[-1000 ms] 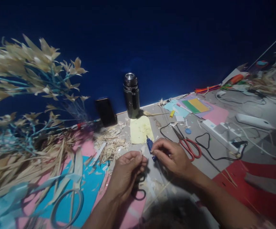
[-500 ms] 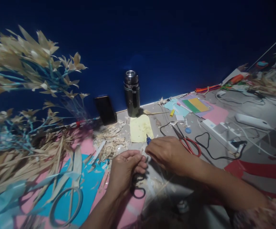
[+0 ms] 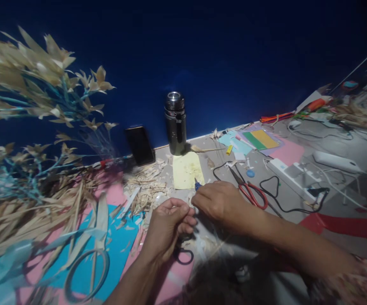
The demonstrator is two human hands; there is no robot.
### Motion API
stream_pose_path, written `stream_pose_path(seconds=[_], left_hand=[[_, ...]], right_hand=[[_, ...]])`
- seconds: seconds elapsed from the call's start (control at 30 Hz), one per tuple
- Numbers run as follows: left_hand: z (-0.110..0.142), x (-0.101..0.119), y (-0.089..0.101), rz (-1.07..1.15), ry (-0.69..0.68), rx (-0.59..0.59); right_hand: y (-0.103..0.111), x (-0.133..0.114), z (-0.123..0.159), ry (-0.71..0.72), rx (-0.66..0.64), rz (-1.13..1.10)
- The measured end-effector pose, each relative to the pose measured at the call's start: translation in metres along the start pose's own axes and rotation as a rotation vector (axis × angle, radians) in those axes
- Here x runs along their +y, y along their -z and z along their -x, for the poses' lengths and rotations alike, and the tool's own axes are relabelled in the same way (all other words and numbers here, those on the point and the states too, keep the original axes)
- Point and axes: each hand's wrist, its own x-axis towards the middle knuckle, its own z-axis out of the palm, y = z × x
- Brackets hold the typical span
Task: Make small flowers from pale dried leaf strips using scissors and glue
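Observation:
My left hand [image 3: 172,220] is low over the middle of the table, thumb and forefinger pinched together; whatever lies between them is too small to make out. Close beside it, my right hand [image 3: 216,203] is closed with its fingers bent down, and its grip is hidden from view. Just beyond the right knuckles a blue piece with a pointed metal tip [image 3: 197,184] shows over the edge of a stained yellow paper [image 3: 186,169]; its rest is covered by the hand. Black scissor handles [image 3: 183,256] lie under my left wrist.
A dark flask [image 3: 176,131] and a propped phone [image 3: 139,145] stand by the blue wall. Dried-leaf flowers [image 3: 56,76], husk scraps [image 3: 148,186] and a tape roll [image 3: 86,275] are left. Red-handled pliers [image 3: 253,195], a power strip [image 3: 294,180] and cords lie right.
Both hands stay nearly in place. My right hand has shifted very slightly left, and the left thumb and forefinger remain pinched. The view has tilted a little.

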Motion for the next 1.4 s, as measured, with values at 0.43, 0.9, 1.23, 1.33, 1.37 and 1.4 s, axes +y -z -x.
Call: stream_pose_path(seconds=[0.43, 0.9, 1.23, 1.33, 1.37, 1.4], left_hand=[[-0.001, -0.004, 0.005, 0.068, 0.163, -0.099], [0.002, -0.006, 0.004, 0.106, 0.021, -0.065], [0.001, -0.009, 0.003, -0.006, -0.095, -0.002], [0.002, -0.012, 0.003, -0.033, -0.137, 0.023], [0.003, -0.013, 0.003, -0.032, -0.157, 0.036], [0.003, -0.013, 0.003, -0.025, -0.177, 0.05]], right_hand=[[-0.008, -0.001, 0.005, 0.044, 0.196, 0.029], [-0.017, -0.014, 0.012, -0.18, 0.577, -0.392], [-0.042, -0.027, 0.0, -0.788, 0.365, -1.578], [-0.045, -0.026, -0.004, -0.815, 0.382, -1.62], [-0.045, -0.027, -0.005, -0.814, 0.395, -1.644], [-0.046, -0.028, -0.006, -0.807, 0.41, -1.676]])
